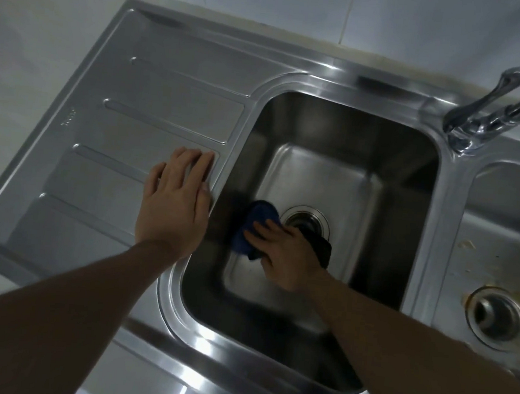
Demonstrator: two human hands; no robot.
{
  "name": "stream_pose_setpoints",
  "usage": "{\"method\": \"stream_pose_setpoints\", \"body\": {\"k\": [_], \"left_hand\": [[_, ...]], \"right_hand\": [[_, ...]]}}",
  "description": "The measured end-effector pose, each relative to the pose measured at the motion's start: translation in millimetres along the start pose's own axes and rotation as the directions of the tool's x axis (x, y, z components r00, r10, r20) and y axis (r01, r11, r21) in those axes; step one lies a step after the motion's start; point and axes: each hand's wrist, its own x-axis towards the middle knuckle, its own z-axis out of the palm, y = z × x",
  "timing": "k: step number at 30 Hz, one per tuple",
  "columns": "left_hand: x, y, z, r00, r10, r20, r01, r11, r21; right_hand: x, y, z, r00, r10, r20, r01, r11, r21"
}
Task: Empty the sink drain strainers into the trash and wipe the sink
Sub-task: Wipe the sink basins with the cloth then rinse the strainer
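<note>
Steel fills my view: one stainless sink unit with two basins and a ribbed drainboard [117, 129] on the left, where I count four raised ribs. The left hand [174, 202] lies palm down on the drainboard's right edge, fingers straight and together, holding nothing. The right hand [282, 254] is down in the deep middle basin [350, 135], fingers stretched fairly flat over one crumpled dark blue cloth [257, 218], pressing it to the basin floor just left of the round metal drain [308, 221]; I cannot make out its thumb. A second round drain [496, 318] sits in the shallow right basin [500, 215], whose floor shows brownish stains. One chrome tap [482, 121] stands at the far right between the basins.
</note>
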Motion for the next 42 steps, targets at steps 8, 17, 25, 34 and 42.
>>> {"method": "stream_pose_setpoints", "body": {"k": [8,17,25,34,42], "left_hand": [[0,0,2,1.000,0.011,-0.016,-0.011,1.000,-0.006],[0,0,3,0.999,0.012,-0.044,-0.013,1.000,-0.025],[0,-3,5,0.999,0.028,-0.043,-0.029,0.999,-0.023],[1,-6,8,0.997,0.038,-0.065,-0.040,0.999,-0.026],[1,-5,6,0.998,0.035,-0.060,-0.037,0.999,-0.033]], "right_hand": [[-21,-5,2,0.970,0.238,-0.049,-0.238,0.971,0.010],[-41,10,12,0.991,0.104,0.084,-0.085,0.975,-0.207],[-44,18,12,0.962,0.268,0.045,-0.252,0.943,-0.219],[-28,51,-43,0.641,0.766,-0.050,-0.767,0.636,-0.084],[-52,7,-4,0.902,0.402,0.155,-0.380,0.912,-0.151]]}}
